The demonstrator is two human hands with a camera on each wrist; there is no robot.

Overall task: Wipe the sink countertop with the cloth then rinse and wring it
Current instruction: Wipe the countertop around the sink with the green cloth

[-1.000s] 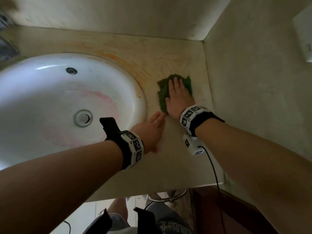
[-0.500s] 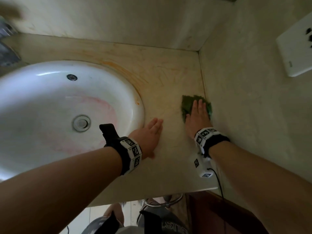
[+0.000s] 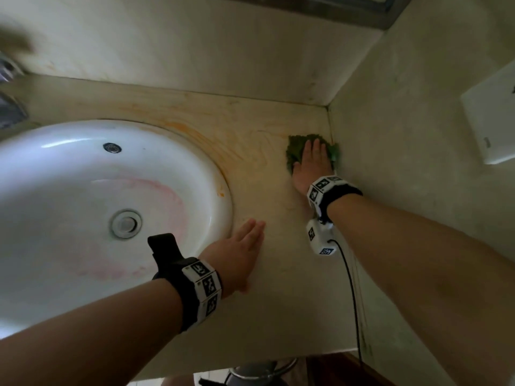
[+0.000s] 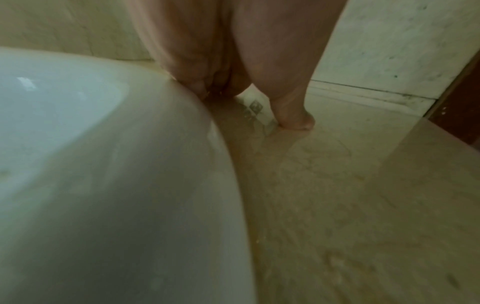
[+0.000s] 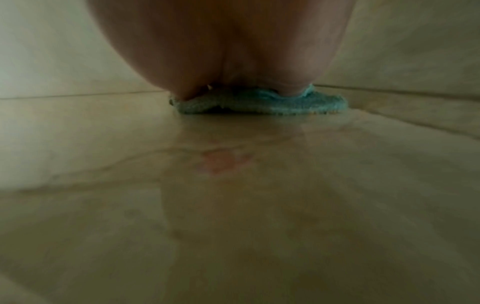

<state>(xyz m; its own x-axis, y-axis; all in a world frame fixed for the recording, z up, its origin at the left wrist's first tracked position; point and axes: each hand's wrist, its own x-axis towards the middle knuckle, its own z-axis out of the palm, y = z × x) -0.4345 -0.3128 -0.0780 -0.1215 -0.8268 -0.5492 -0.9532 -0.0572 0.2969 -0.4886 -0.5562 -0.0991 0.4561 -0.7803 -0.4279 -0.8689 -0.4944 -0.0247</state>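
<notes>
Green terry cloth (image 3: 292,154) is pressed flat onto the beige stone table (image 3: 278,302) by the right hand (image 3: 313,165), whose fingers are stretched out straight over it, not curled around it. The cloth is found at the far right of the table, just beside the side wall (image 3: 418,190) and near the corner where that wall meets the back wall (image 3: 195,51). From the right wrist view the cloth (image 5: 259,103) is seen squashed thin beneath the palm (image 5: 223,47), its fringe touching the glossy surface.

The left hand (image 3: 237,254) is laid flat on the table near the front, fingers straight and together, nothing being held; it is placed just right of the white sink (image 3: 69,246). In the left wrist view the fingertips (image 4: 298,121) are seen touching the stone beside the curved rim of the sink (image 4: 130,185).

An orange-brown stain (image 3: 200,137) is visible along the far right edge of the basin, and a pink smear (image 3: 164,196) is seen inside the bowl, above the metal drain (image 3: 126,223). A white wall plate (image 3: 490,121) is fixed on the side wall at the right. Both wrists are wrapped with marker-printed bands, and a black cable (image 3: 352,296) is seen trailing from the small white box under the right wrist toward the near edge.
</notes>
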